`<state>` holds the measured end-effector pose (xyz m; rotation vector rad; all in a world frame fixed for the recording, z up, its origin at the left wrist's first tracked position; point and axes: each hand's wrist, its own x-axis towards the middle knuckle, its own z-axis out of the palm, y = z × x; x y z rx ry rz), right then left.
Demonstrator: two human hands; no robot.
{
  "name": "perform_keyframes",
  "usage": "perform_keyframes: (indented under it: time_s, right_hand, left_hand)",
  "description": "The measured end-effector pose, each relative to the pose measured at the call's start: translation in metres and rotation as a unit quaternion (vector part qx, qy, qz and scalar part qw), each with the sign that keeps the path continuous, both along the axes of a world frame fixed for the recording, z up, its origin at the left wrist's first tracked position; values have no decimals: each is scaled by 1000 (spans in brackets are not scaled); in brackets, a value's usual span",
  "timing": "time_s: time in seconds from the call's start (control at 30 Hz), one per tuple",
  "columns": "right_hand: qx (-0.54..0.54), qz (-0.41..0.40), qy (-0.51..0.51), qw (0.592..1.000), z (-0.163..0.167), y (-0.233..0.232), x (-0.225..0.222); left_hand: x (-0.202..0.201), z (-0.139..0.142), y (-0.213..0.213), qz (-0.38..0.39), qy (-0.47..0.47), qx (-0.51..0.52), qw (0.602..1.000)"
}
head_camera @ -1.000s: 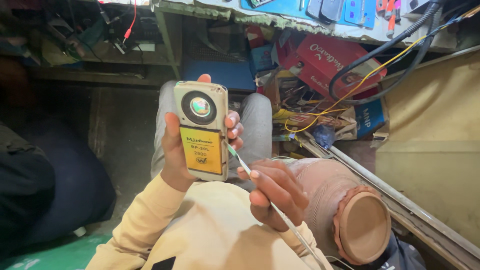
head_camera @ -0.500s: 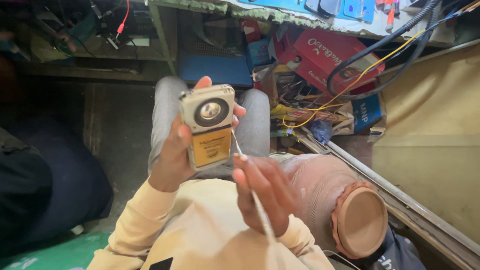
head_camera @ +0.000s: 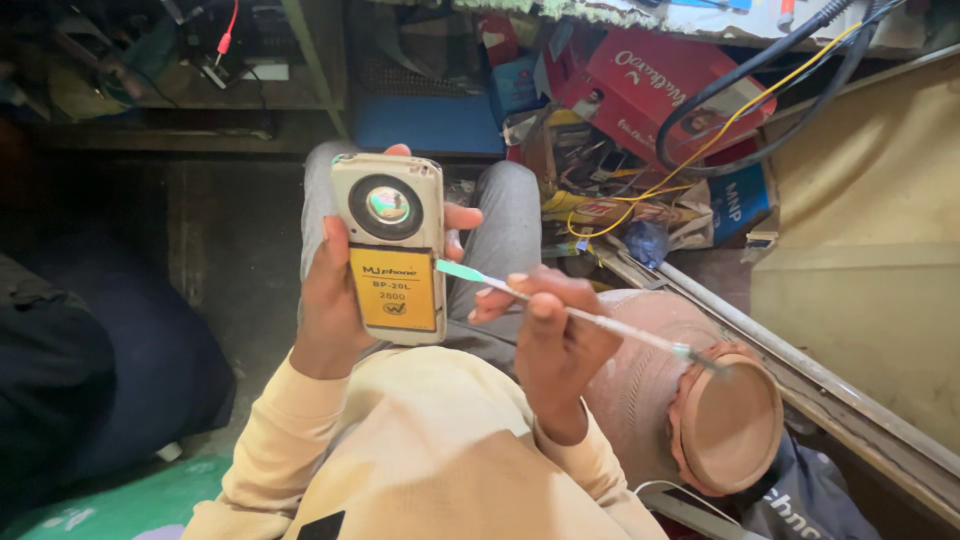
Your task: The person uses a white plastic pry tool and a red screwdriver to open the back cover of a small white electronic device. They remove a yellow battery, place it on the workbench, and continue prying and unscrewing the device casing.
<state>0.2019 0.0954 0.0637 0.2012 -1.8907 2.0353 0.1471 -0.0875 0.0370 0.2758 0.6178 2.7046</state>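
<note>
My left hand (head_camera: 335, 300) grips an opened phone (head_camera: 390, 245) upright, its back cover off. A round speaker shows at the top and a yellow battery (head_camera: 397, 290) fills the lower half. My right hand (head_camera: 545, 330) pinches a thin prying tool (head_camera: 590, 318) with a pale green flat tip. That tip touches the phone's right edge beside the battery. The tool's long handle runs back to the right over a clay pot. Both cream sleeves reach in from the bottom of the view, above my grey-trousered knees.
A clay pot (head_camera: 725, 425) lies on its side at the lower right. Red cartons (head_camera: 670, 75), a blue box (head_camera: 740, 195) and black and yellow cables (head_camera: 720, 125) crowd the upper right. A tan panel (head_camera: 870, 250) stands at the right. Dark fabric (head_camera: 80, 370) fills the left.
The phone has tilted back upright and nearer the camera. My right hand has swung the tool from pointing downward to lying nearly level, its tip now at the phone's right edge.
</note>
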Motion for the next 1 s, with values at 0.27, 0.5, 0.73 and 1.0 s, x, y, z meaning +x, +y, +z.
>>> perform_keyframes:
  time_s: [0.27,0.5,0.73,1.0]
  right_hand:
    - [-161,84,-37,983,-21,12,-3]
    - [76,27,47,996,13,17,25]
    - [261,95,144,950,22,19,24]
    - [275,126,146,942,29,22,20]
  left_hand:
    - [2,-7,2,-38,-41,86,995]
    - [-5,-10,5,-43,-62,145,987]
    - [-11,-7,5,-11,-32,135,990]
    - [-12,-1,4,10,2,88,996]
